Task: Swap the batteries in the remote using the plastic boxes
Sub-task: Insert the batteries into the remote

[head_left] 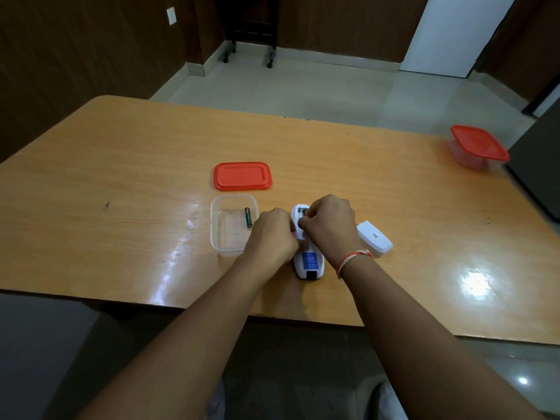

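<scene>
Two hands, left hand (269, 234) and right hand (328, 222), on remote (309, 262), near table (121, 177) edge

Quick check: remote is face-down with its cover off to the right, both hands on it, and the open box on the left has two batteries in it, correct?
Not quite. The head view shows only one battery in the open box. The rest holds: the remote lies face-down, its cover off to the right, with the left hand and right hand on it.

remote (309, 262) right of open box (221, 237) | battery (248, 217) in box | lid (242, 176) behind
</scene>
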